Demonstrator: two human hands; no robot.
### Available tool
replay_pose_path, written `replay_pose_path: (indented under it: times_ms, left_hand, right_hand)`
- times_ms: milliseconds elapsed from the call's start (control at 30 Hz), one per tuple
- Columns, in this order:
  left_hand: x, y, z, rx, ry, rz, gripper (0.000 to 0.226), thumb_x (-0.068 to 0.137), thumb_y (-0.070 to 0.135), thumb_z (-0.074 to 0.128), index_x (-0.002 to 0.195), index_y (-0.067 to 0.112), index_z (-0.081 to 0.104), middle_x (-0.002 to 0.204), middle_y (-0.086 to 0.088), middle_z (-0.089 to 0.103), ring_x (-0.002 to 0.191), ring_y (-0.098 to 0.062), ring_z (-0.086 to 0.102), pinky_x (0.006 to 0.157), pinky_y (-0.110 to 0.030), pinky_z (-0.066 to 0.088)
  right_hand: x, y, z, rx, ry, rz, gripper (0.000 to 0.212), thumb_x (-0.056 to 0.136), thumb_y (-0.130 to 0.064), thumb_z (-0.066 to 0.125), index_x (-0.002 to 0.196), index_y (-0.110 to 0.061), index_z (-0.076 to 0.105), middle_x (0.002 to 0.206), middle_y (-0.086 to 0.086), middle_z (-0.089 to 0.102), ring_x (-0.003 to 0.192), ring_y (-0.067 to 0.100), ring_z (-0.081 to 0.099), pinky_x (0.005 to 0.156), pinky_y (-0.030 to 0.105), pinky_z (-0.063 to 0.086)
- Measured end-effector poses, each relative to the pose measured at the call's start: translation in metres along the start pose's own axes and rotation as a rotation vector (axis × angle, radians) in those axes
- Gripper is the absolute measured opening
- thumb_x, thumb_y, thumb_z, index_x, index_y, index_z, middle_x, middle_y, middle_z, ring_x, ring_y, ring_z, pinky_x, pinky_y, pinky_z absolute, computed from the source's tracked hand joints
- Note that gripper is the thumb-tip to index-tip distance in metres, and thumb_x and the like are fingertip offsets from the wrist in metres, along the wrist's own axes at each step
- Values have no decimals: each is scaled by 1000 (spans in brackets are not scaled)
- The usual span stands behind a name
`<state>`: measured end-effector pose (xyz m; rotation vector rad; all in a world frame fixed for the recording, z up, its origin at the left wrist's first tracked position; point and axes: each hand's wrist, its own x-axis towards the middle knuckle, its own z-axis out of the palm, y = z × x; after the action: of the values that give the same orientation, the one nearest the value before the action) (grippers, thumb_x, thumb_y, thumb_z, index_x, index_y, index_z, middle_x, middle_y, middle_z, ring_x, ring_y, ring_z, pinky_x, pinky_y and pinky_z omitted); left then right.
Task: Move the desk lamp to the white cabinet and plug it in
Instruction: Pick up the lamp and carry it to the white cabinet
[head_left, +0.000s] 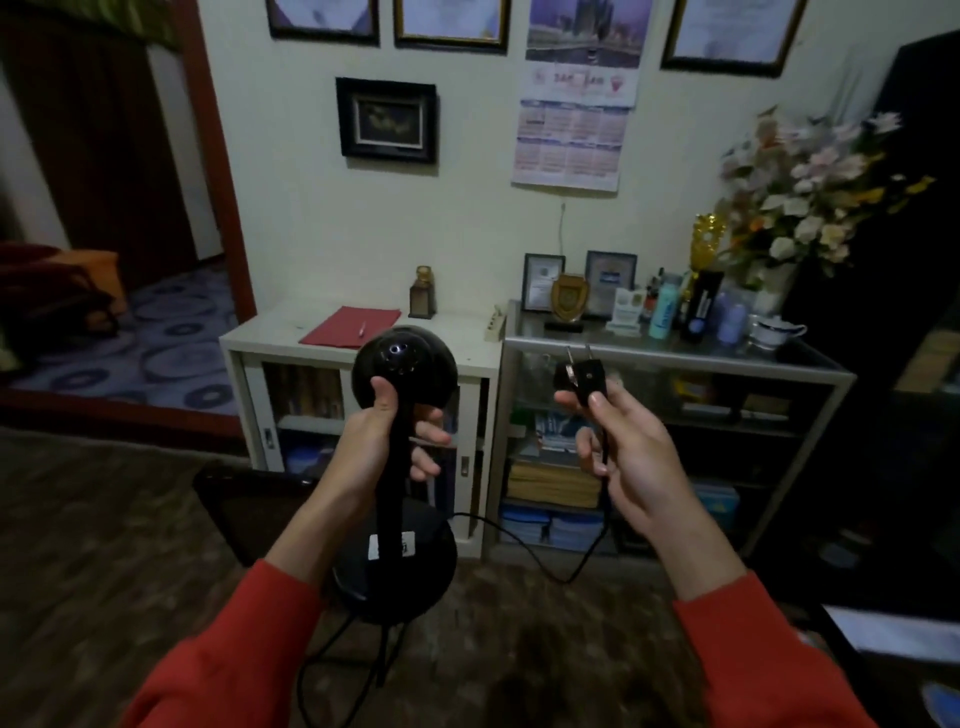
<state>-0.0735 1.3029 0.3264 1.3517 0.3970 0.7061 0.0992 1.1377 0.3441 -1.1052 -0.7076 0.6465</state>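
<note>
Dim, soft-focus room, dark corners, wide-angle bending at edges.

Wall frames, calendar, cluttered glass shelf.
Calendar (574, 111) hangs on wall beside dark picture frame (386, 119); flowers (810, 192), gold trophy (707, 244), teal bottle (665, 306), teacup (774, 331) crowd metal shelf (675, 353).

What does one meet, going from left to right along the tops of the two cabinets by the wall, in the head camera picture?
Red folder with a pen → small brown trophy → white power strip → shield plaque → teal bottle → tall gold trophy → white cup.
</note>
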Motion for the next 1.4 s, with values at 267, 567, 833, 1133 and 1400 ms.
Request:
replay_pose_path:
  times_ms: [267, 567, 833, 1133, 1400]
  left_hand:
    - [149, -12, -53, -13, 16, 13, 70, 74, 64, 29, 92, 5, 62, 60, -3, 72, 40, -11, 61, 38, -18, 50]
    - [329, -19, -83, 11, 40, 23, 67, 73, 64, 30, 90, 8, 61, 58, 0, 71, 38, -10, 60, 39, -17, 49]
    - [484, -53, -95, 47, 117, 8, 66, 93, 57, 18, 86, 8, 63, 55, 2, 71, 36, -11, 59, 36, -17, 47]
    - [633, -87, -97, 79, 120, -43, 68, 94, 55, 12, 87, 8, 61, 54, 2, 69, 37, -11, 58, 38, -18, 47]
    - [752, -125, -113, 63, 131, -57, 66, 93, 57, 16, 89, 9, 61, 57, 3, 71, 39, -11, 59, 40, -18, 49]
  right_hand:
    - [157, 36, 22, -7, -25, -38, 23, 98, -17, 43, 107, -25, 64, 96, -1, 76, 48, 5, 52, 37, 14, 32]
    - [319, 56, 20, 28, 60, -44, 21, 98, -18, 43, 107, -19, 61, 92, -1, 75, 48, 6, 50, 37, 14, 29]
    - [459, 86, -11, 37, 65, -35, 21, 98, -17, 42, 110, -18, 60, 88, -3, 75, 48, 7, 48, 37, 14, 28]
    - [608, 114, -49, 84, 35, -36, 20, 98, -14, 43, 104, -18, 61, 84, -3, 75, 43, 6, 48, 35, 13, 28]
    - [718, 143, -68, 42, 7, -6, 21, 98, -16, 43, 111, -18, 60, 88, -2, 75, 46, 5, 51, 35, 12, 32]
